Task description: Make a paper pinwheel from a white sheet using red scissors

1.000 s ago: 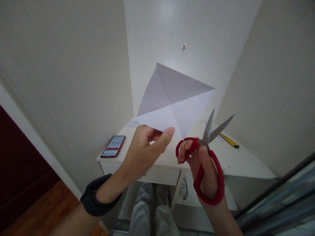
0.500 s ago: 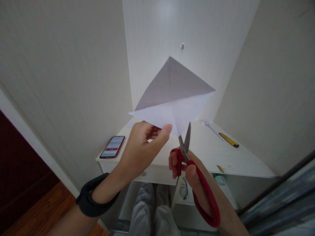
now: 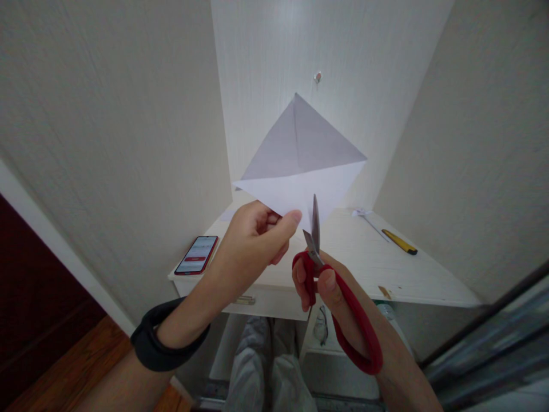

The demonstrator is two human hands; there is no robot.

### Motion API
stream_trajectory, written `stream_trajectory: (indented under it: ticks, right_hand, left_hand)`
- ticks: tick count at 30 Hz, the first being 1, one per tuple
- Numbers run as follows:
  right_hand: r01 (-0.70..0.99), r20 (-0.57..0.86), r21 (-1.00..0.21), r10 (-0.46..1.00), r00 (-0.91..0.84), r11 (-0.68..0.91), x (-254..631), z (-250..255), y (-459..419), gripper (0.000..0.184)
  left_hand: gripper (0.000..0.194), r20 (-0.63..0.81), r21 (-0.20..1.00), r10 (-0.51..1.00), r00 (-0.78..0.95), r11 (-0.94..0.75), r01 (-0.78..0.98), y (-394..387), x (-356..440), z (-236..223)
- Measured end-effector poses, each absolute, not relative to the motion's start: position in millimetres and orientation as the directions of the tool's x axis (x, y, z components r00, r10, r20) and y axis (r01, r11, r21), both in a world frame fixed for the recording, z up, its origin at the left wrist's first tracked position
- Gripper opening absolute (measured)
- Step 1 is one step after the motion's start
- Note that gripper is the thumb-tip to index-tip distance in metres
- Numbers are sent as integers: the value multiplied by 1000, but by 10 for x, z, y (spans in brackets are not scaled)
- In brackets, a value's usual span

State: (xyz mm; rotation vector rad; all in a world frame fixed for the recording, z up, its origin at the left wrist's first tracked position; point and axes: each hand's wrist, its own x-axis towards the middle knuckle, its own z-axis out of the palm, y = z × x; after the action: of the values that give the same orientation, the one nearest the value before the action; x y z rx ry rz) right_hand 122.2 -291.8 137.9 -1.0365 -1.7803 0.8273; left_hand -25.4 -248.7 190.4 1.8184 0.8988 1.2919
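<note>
A creased white sheet of paper (image 3: 302,151) is held up above the desk, one corner pointing away and the near corner towards me. My left hand (image 3: 263,232) pinches its lower left edge, thumb on top and fingers underneath. In my right hand (image 3: 319,286) are red-handled scissors (image 3: 316,257), thumb and fingers through the loops. Their blades are parted around the near corner of the paper, one blade in front of the sheet. Whether the edges touch the paper I cannot tell.
On the white desk (image 3: 274,277) a phone (image 3: 197,256) lies at the left and a yellow cutter knife (image 3: 398,241) at the right. Beside the knife is a thin stick (image 3: 374,226) with white paper at its end. White walls enclose the desk; glasses (image 3: 320,326) rest on a shelf below.
The scissors have moved up and slightly left, so the blades now overlap the paper's near corner. The sheet has turned a little, its left corner rising and its right corner shifting inward.
</note>
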Motion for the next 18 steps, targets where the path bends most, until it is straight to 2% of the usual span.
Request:
stream_trajectory:
  ticks: [18]
  right_hand:
    - [285,367,-862,904,-217,419,1217,1376,-2904,51]
  left_hand:
    - [42,469,847,843,263,-514,135,-2490,-258,1915]
